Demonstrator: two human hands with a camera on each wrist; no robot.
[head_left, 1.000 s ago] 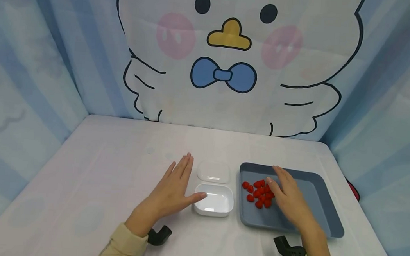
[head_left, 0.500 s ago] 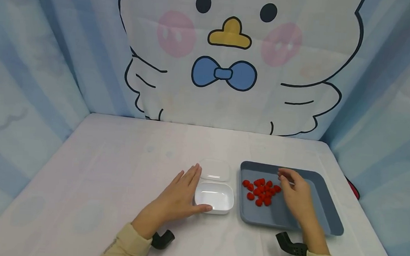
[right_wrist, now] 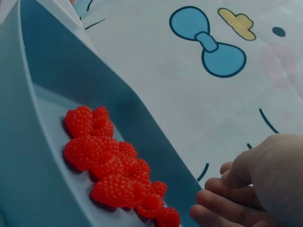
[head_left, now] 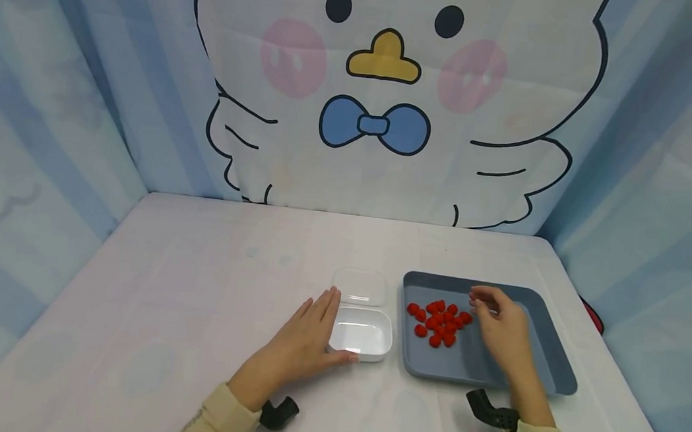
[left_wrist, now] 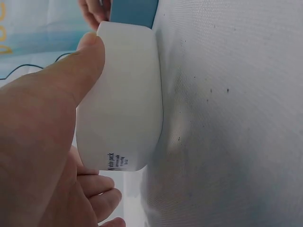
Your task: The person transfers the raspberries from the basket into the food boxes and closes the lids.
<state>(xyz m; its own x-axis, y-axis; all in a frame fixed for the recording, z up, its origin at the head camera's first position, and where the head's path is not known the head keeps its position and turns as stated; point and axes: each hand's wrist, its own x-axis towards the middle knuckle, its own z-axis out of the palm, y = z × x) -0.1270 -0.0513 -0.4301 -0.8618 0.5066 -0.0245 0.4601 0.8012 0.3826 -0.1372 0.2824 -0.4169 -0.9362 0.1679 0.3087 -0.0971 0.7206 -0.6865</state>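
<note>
Thumb and fingers of left hand (head_left: pixel 302 345) against white box (head_left: pixel 361 332)

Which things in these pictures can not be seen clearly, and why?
- Label on the white box, left wrist view: print too small to read.
- Right hand fingertips, head view: curled, so a pinched raspberry cannot be told; right wrist view cuts the hand off.
- Raspberries: clumped, count uncertain.

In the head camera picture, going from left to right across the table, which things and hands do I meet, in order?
Left hand → white box → raspberries → right hand → right rim of the blue tray.
</note>
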